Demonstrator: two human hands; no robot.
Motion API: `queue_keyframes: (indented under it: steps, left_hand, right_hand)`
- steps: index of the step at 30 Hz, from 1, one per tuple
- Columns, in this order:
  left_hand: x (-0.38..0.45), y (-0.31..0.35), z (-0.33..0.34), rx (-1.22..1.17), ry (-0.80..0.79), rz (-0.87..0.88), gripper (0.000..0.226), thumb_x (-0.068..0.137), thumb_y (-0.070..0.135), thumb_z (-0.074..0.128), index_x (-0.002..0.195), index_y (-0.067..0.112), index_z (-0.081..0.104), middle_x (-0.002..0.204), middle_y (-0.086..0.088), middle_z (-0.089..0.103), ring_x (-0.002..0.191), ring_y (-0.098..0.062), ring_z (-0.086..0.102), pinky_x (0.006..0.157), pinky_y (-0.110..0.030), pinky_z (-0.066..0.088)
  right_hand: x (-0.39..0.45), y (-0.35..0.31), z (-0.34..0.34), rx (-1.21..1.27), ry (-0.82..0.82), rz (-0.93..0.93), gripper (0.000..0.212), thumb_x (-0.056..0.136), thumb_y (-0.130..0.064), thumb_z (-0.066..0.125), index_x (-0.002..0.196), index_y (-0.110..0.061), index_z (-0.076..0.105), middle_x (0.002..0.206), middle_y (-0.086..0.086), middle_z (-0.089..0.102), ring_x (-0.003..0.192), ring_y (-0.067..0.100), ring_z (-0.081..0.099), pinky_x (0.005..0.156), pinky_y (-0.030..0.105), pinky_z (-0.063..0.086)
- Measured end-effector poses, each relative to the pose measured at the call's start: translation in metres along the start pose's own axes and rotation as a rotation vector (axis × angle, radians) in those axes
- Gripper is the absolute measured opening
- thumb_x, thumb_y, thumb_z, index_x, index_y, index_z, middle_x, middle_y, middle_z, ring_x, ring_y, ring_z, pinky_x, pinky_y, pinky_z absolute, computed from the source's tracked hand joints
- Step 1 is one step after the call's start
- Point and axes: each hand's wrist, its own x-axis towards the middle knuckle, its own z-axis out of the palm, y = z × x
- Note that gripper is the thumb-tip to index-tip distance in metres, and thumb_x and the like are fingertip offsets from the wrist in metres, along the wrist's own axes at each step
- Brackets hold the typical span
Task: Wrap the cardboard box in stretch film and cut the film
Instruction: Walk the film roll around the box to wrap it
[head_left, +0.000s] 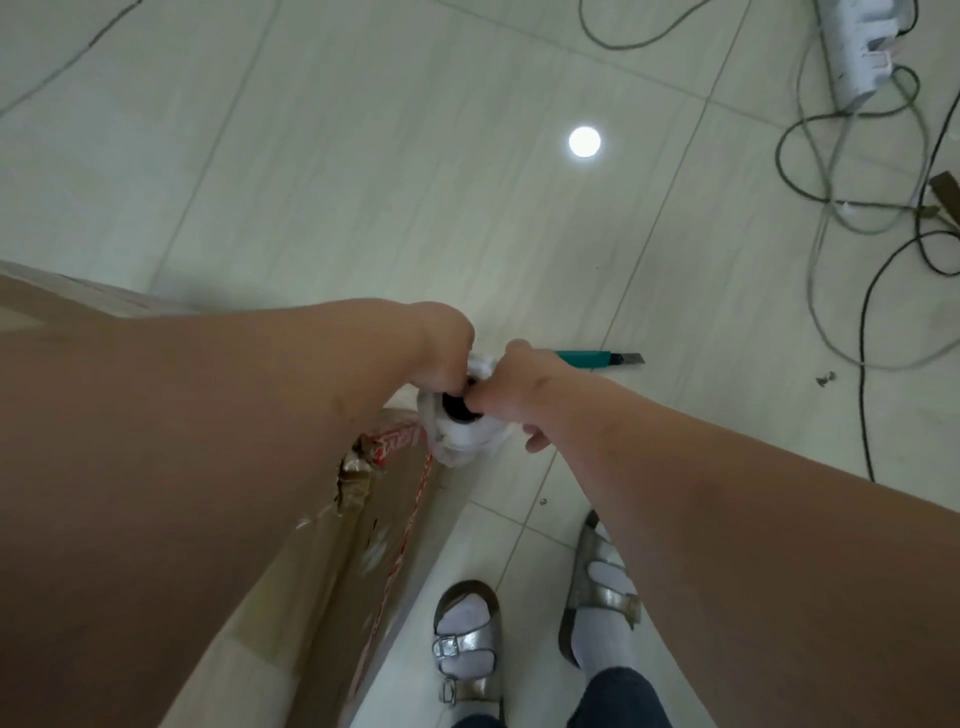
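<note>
Left hand (441, 358) and right hand (511, 395) both grasp the stretch film roll (462, 431) above the cardboard box (332, 545) corner; utility knife (597, 358) on floor

One box (322, 540), one roll (467, 441), one knife (597, 358)

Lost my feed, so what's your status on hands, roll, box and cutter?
Both hands, left and right, shut on film roll at the box corner. Knife on floor beyond, blade out. Cables far right, clear of feet.
</note>
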Motion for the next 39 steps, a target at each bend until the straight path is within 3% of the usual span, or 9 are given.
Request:
queue_keyframes:
  steps: [4,9,14,18,23,25,28,35,39]
  left_hand:
    - [-0.002,-0.004,-0.002,-0.214,-0.083,-0.041,0.04,0.086,0.03,0.064,0.121,0.011,0.06,0.104,-0.007,0.065,0.086,-0.02,0.066,0.067,-0.029,0.06]
    - [-0.013,-0.011,-0.001,-0.145,-0.237,-0.058,0.048,0.095,0.046,0.051,0.125,0.01,0.057,0.105,-0.003,0.06,0.1,-0.019,0.054,0.082,-0.026,0.037]
    - [-0.031,-0.004,-0.001,0.075,-0.355,0.041,0.052,0.097,0.051,0.04,0.138,0.019,0.048,0.129,-0.003,0.056,0.121,-0.021,0.051,0.102,-0.034,0.038]
    - [-0.048,0.004,0.003,0.156,-0.352,0.008,0.054,0.099,0.049,0.04,0.14,0.014,0.046,0.133,-0.005,0.052,0.124,-0.023,0.048,0.091,-0.034,0.039]
    - [-0.051,-0.009,0.017,0.165,-0.32,0.025,0.059,0.095,0.056,0.037,0.141,0.022,0.048,0.146,0.001,0.045,0.134,-0.027,0.04,0.108,-0.049,0.037]
    - [-0.053,-0.008,0.018,0.191,-0.341,0.065,0.058,0.095,0.055,0.034,0.14,0.022,0.05,0.146,0.002,0.045,0.135,-0.026,0.04,0.108,-0.05,0.036]
    - [-0.059,-0.003,0.016,0.219,-0.344,0.106,0.055,0.096,0.053,0.033,0.136,0.021,0.053,0.138,0.0,0.052,0.128,-0.025,0.047,0.107,-0.049,0.036]
    - [-0.077,0.011,0.011,0.301,-0.292,0.177,0.037,0.1,0.043,0.039,0.124,0.021,0.057,0.107,-0.001,0.052,0.119,-0.023,0.046,0.112,-0.044,0.023]
    - [-0.078,0.011,0.011,0.299,-0.262,0.209,0.037,0.101,0.039,0.039,0.129,0.02,0.053,0.126,-0.005,0.052,0.121,-0.025,0.044,0.109,-0.043,0.029]
  right_hand:
    - [0.006,-0.006,-0.006,-0.214,0.019,-0.163,0.049,0.086,-0.037,0.061,0.127,-0.018,0.041,0.102,0.007,0.056,0.088,0.028,0.064,0.077,0.037,0.055]
    - [0.01,-0.005,-0.02,-0.208,-0.027,-0.116,0.044,0.091,-0.028,0.055,0.131,-0.017,0.04,0.115,0.01,0.057,0.103,0.032,0.063,0.089,0.042,0.054]
    - [0.021,-0.007,-0.027,-0.014,0.042,0.0,0.029,0.093,-0.014,0.047,0.123,-0.013,0.046,0.113,0.01,0.056,0.103,0.034,0.063,0.092,0.044,0.054]
    - [0.022,-0.012,-0.031,0.305,0.095,0.1,0.023,0.091,-0.012,0.048,0.113,-0.013,0.042,0.102,0.01,0.051,0.091,0.035,0.07,0.082,0.045,0.059]
    - [0.018,-0.026,-0.034,0.532,0.089,0.124,0.047,0.082,-0.017,0.055,0.127,-0.011,0.04,0.115,0.016,0.057,0.098,0.035,0.066,0.084,0.049,0.057]
    - [0.018,-0.035,-0.035,0.579,0.095,0.163,0.05,0.085,-0.016,0.053,0.131,-0.013,0.034,0.101,0.019,0.06,0.091,0.033,0.07,0.083,0.049,0.058]
    - [0.02,-0.051,-0.031,0.595,0.077,0.197,0.052,0.087,-0.015,0.053,0.133,-0.015,0.03,0.078,0.019,0.061,0.08,0.032,0.073,0.08,0.048,0.059]
    - [0.021,-0.084,-0.02,0.556,0.005,0.115,0.055,0.088,-0.018,0.053,0.137,-0.015,0.03,0.093,0.017,0.058,0.07,0.032,0.069,0.08,0.046,0.059]
    - [0.022,-0.097,-0.01,0.424,-0.031,0.061,0.053,0.092,-0.021,0.054,0.138,-0.014,0.03,0.101,0.016,0.058,0.063,0.026,0.064,0.073,0.04,0.059]
